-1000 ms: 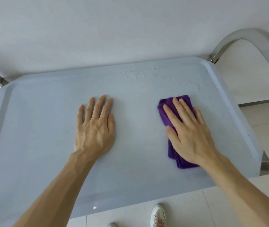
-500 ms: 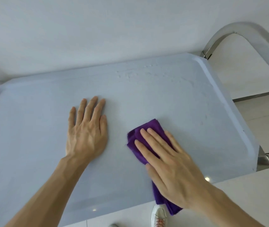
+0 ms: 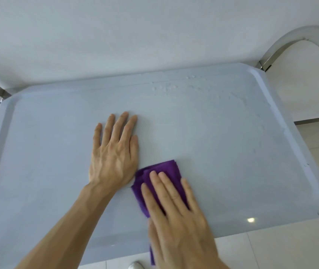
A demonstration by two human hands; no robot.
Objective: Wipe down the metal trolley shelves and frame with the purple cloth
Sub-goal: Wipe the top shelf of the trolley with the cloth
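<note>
Pressing flat on the purple cloth, our right hand lies with its fingers straight and together, so this grip is open and pinches nothing; the hand is a little blurred. We take the top shelf of the trolley as our landmark. The cloth sits on the near half of the shelf, about midway along its width, and reaches over the shelf's near edge, where a strip of purple shows below our wrist. It is folded into a long narrow pad. Its long axis runs from the near edge toward the far edge, leaning slightly to the right as it goes away from us, and its far short end points toward the shelf's far right corner. Our left hand rests palm down on the shelf, just left of the cloth, fingers straight and slightly spread, pointing toward the far edge; this grip is open as well. The heel of that hand appears to touch the cloth's left corner. Water droplets bead along the shelf's far edge, right of centre. A curved metal handle rises beyond the shelf's far right corner. Below the near edge, the toe of a white shoe shows on the tiled floor.
</note>
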